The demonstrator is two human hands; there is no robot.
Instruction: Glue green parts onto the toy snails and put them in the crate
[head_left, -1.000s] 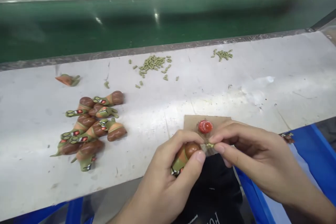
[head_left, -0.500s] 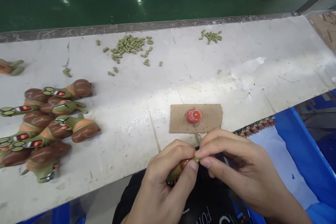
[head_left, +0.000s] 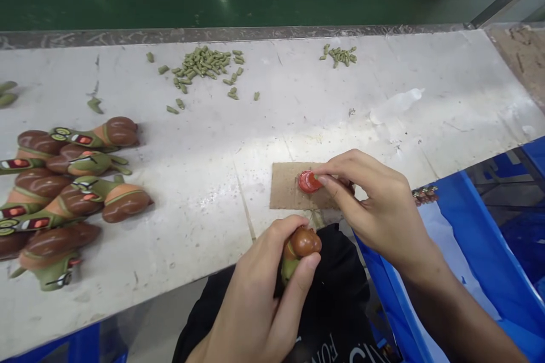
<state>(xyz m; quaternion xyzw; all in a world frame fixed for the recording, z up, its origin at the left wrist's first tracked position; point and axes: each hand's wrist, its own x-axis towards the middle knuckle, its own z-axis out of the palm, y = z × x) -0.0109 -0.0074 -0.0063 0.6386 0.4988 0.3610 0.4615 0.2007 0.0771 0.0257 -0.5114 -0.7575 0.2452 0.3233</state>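
My left hand is closed round a small toy snail figure, its glossy brown shell facing up and part of its green body hidden by my fingers. My right hand pinches a small green piece over a red cap of red liquid. The piece's tip is at the liquid; whether it touches cannot be made out. Under the cap lies a piece of brown cardboard.
Several toy snail figures lie heaped at the left of the white table. Green pegs form a large pile and a smaller pile at the back. A blue bin stands at the right, below the table edge.
My right hand has moved up and away from the figure to the red cap, carrying the small green piece. My left hand still holds the figure, its brown shell now uncovered.
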